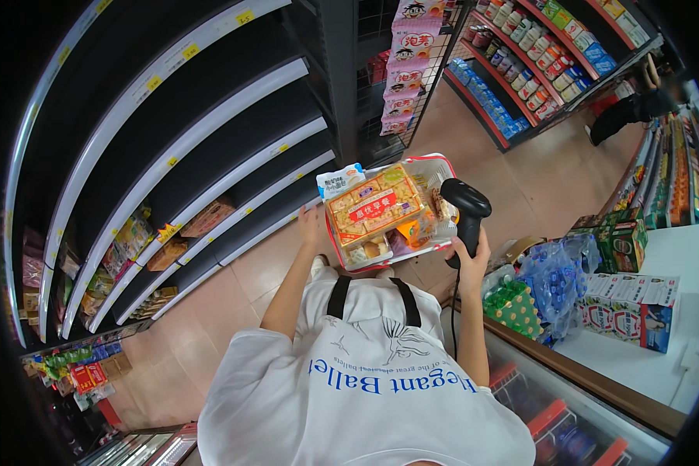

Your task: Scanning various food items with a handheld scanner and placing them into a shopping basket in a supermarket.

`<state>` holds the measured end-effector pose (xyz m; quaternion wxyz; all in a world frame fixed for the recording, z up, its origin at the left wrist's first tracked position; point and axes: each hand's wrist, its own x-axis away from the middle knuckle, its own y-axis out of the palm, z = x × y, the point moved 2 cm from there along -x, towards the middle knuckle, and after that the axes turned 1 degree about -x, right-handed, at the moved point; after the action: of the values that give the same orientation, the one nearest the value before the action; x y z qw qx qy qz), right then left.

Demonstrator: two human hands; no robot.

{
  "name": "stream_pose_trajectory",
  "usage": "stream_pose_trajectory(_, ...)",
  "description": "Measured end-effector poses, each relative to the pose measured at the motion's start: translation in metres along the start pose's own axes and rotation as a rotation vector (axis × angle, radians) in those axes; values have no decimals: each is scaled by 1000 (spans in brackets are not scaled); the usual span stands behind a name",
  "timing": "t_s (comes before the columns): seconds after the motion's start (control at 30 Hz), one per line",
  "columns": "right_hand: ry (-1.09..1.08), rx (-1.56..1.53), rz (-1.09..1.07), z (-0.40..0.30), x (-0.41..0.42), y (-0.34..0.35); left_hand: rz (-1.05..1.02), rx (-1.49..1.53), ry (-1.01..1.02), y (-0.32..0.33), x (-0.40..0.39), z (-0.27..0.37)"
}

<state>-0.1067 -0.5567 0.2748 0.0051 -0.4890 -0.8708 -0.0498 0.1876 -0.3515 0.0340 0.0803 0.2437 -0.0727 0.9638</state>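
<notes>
My right hand (473, 260) grips the handle of a black handheld barcode scanner (465, 201), its cord hanging down beside my shirt. To the left, my left hand (310, 225) is raised with its fingers apart and holds nothing, close to a white shopping basket (442, 170) with a red rim. What bears the basket is hidden. Packaged food fills it: a large yellow and red pack (376, 205) on top, a white and blue bag (339, 179) at the far left corner, a clear-lidded tray of small cakes (366, 251) and an orange packet (415, 230).
Curved-looking black shelves (233, 140) with white price rails rise at left, holding a few bagged goods (133, 234). Pink snack packets (412, 70) hang on a wire rack ahead. At right, shrink-wrapped bottles (553, 271) and cartons (629, 309) sit on a counter. A person (632, 110) is farther off.
</notes>
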Motion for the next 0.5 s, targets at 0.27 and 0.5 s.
stream_pose_trajectory(0.27, -19, -8, 12, 9, -5, -1, -350, -84, -276, 17, 42, 6)
stream_pose_trajectory(0.5, 0, 8, -14, 4, -4, 3, -398, -70, -146, 42, 6, -40)
